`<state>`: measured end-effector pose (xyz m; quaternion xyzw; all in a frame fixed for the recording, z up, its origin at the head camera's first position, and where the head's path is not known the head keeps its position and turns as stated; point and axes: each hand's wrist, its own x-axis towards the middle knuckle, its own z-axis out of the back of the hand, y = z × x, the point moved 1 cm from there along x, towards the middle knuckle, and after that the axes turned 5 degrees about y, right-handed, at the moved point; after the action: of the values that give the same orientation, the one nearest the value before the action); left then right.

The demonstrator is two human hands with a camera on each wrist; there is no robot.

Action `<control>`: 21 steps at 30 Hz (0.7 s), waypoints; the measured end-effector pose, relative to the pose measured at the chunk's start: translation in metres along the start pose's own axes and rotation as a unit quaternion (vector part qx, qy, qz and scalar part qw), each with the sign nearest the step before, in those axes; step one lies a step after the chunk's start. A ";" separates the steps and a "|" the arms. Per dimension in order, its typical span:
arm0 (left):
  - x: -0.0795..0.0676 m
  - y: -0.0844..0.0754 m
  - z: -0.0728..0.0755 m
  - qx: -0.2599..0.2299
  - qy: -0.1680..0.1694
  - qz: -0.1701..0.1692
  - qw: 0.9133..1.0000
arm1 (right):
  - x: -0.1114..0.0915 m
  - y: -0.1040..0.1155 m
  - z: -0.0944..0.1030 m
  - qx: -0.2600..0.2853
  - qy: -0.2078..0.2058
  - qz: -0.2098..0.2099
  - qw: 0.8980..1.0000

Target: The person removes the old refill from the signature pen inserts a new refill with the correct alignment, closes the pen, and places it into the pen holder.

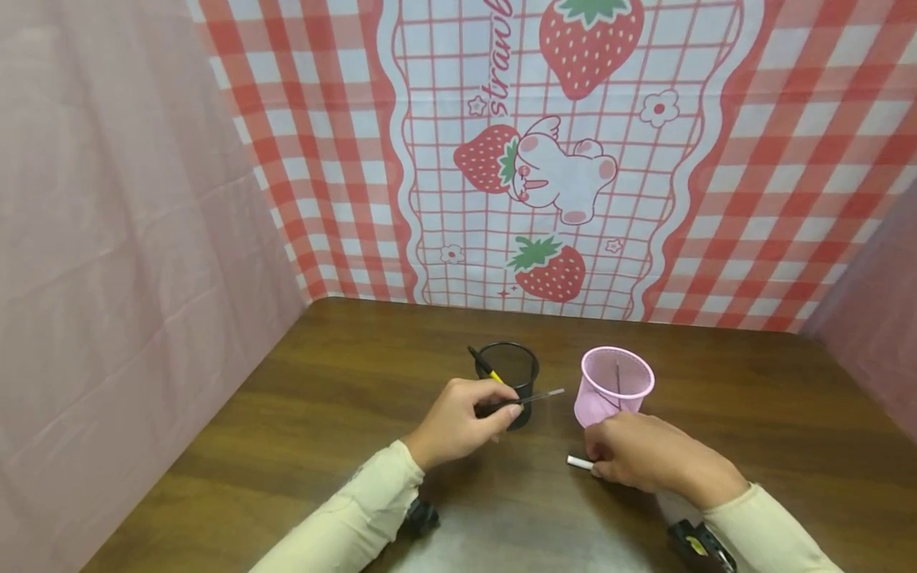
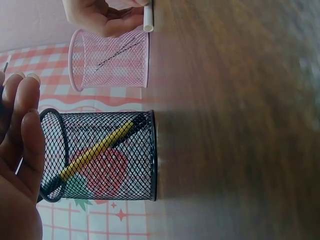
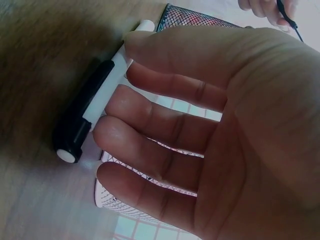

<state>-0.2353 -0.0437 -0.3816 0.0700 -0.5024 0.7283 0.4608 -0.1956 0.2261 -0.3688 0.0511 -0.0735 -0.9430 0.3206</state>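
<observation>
My left hand point(image 1: 466, 418) pinches a thin dark stick point(image 1: 540, 395) with a pale, see-through-looking end pointing right; its exact kind is unclear. Just behind that hand stands a black mesh pen cup point(image 2: 153, 175), holding a yellow-and-black pen point(image 2: 97, 152) that leans inside. Low over the table, my right hand point(image 1: 648, 454) holds a white pen-like stick point(image 3: 106, 96) with a black side piece between thumb and fingers. The stick lies at or very near the tabletop. A pink mesh cup point(image 1: 595, 407) stands right behind the right hand, with thin dark sticks point(image 1: 618, 378) in it.
Both cups stand on a brown wooden table point(image 1: 344, 374). A red-and-white checked strawberry cloth point(image 1: 322, 175) hangs behind it, and a pale curtain point(image 1: 143, 239) hangs at the left. Black devices sit under each wrist.
</observation>
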 end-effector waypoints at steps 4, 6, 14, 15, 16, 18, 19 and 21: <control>0.001 0.001 -0.001 0.001 0.006 -0.003 1.000 | 0.000 -0.001 0.000 -0.001 0.001 -0.002 1.000; 0.001 0.001 0.000 -0.006 0.007 0.004 1.000 | 0.000 -0.001 0.001 -0.001 -0.002 0.000 1.000; 0.001 0.000 0.002 -0.007 0.019 0.020 1.000 | 0.001 0.002 0.005 0.004 -0.016 -0.006 1.000; 0.002 0.000 0.002 -0.006 0.019 0.019 1.000 | 0.001 0.002 0.006 0.004 -0.024 -0.004 1.000; 0.002 0.001 0.002 -0.007 0.019 0.018 1.000 | 0.002 0.002 0.007 0.005 -0.031 -0.001 0.999; 0.001 0.002 0.002 -0.006 0.018 0.018 1.000 | 0.002 0.002 0.008 0.005 -0.048 0.006 0.999; 0.001 0.002 0.002 -0.006 0.017 0.019 1.000 | 0.003 0.002 0.008 0.004 -0.056 0.010 0.998; -0.001 0.002 0.000 -0.008 0.023 0.026 0.999 | 0.003 0.002 0.007 0.007 -0.065 0.016 0.998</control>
<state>-0.2366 -0.0445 -0.3837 0.0368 -0.4993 0.7375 0.4534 -0.1971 0.2234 -0.3620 -0.0093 -0.1012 -0.9386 0.3297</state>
